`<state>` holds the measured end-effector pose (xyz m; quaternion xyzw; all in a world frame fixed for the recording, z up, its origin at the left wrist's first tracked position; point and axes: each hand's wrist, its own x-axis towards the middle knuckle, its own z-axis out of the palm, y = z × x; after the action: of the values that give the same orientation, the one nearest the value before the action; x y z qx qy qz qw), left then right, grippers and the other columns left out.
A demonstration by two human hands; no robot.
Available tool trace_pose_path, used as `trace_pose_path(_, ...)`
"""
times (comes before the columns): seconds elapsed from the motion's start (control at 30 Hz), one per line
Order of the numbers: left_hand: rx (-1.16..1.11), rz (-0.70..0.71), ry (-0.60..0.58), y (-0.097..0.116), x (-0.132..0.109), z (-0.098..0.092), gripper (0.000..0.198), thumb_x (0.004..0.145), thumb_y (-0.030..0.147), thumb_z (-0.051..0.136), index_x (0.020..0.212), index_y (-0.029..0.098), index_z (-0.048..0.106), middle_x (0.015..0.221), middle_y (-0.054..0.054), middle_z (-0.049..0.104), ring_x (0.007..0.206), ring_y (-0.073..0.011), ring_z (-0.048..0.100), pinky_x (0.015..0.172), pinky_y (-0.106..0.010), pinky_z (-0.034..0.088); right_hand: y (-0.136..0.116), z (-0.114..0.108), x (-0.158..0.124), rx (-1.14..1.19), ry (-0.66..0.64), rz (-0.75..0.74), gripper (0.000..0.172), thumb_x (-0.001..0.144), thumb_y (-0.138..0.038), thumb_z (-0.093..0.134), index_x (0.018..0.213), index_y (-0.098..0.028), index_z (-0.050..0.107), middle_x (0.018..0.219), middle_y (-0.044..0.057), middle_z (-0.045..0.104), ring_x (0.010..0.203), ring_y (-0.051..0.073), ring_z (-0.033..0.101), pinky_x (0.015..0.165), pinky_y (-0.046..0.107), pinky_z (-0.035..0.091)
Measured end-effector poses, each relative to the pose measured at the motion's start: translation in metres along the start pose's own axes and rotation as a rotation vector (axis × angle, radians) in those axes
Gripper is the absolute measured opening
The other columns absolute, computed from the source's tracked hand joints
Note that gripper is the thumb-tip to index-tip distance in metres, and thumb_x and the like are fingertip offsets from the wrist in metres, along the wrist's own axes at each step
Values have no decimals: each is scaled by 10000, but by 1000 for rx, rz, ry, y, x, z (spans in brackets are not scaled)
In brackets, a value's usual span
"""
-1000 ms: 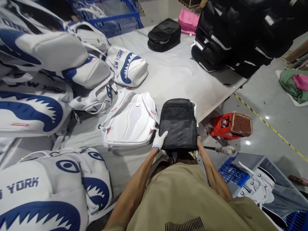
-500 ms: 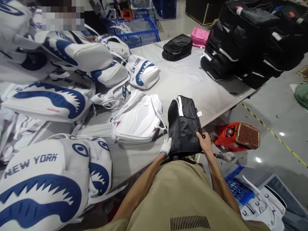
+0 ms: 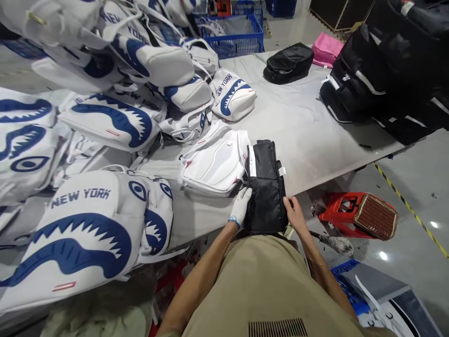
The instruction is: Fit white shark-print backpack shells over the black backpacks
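Note:
A black bag point(image 3: 265, 196) with a white strip and a small white tag stands at the table's front edge, against my body. My left hand point(image 3: 241, 204), in a white glove with a blue band at the wrist, grips its left side, the fingertips partly hidden. On the opposite side, my bare right hand point(image 3: 292, 209) pinches the bag's right edge between thumb and fingers. Just left of it lies a white backpack point(image 3: 213, 161), straps up, close to my gloved hand.
White backpacks with blue shark mouths point(image 3: 91, 234) are piled along the left. Black bags point(image 3: 365, 70) are stacked at the right; another black bag point(image 3: 289, 63) and a pink bag point(image 3: 327, 49) lie at the back. A red stool point(image 3: 358, 215) stands on the floor at right.
The black bag has turned so that it looks narrower, its side now more toward me. My left hand has slid up its left side. The view has swung left.

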<state>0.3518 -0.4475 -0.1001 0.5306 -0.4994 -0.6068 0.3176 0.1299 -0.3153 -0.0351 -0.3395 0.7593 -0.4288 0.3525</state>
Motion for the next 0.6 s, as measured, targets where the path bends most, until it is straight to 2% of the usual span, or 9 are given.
trace_pose_path(0.07,-18,-8,14,15,-9,2,785,992,670,750,1612,212,606,1706,-138,608,1586,-312,563,1341,-419,425,-1,2,3,-8,-14,5,576,970,-829,539,981,-259,626,978,28,696,963,250,604,913,370,463)
trace_pose_path(0.2,54,-47,55,27,-21,6,825,1014,647,729,1676,196,535,1703,-140,612,1578,-326,576,1329,-406,440,-4,4,4,-25,-40,12,578,959,-837,533,956,-264,610,929,16,674,898,236,582,864,360,451)
trace_pose_path(0.47,57,-54,94,7,-19,-5,881,1009,698,698,1690,172,512,1767,-162,532,1637,-313,508,1372,-406,390,-7,13,0,-12,-79,2,594,948,-860,539,939,-268,588,883,2,632,863,227,555,831,354,448)
trace_pose_path(0.6,52,-57,94,-1,-19,-8,901,998,735,702,1696,200,504,1755,-150,551,1629,-319,517,1371,-430,393,-8,13,-2,-15,-109,28,618,942,-887,537,928,-271,568,866,-11,599,845,218,544,804,347,438)
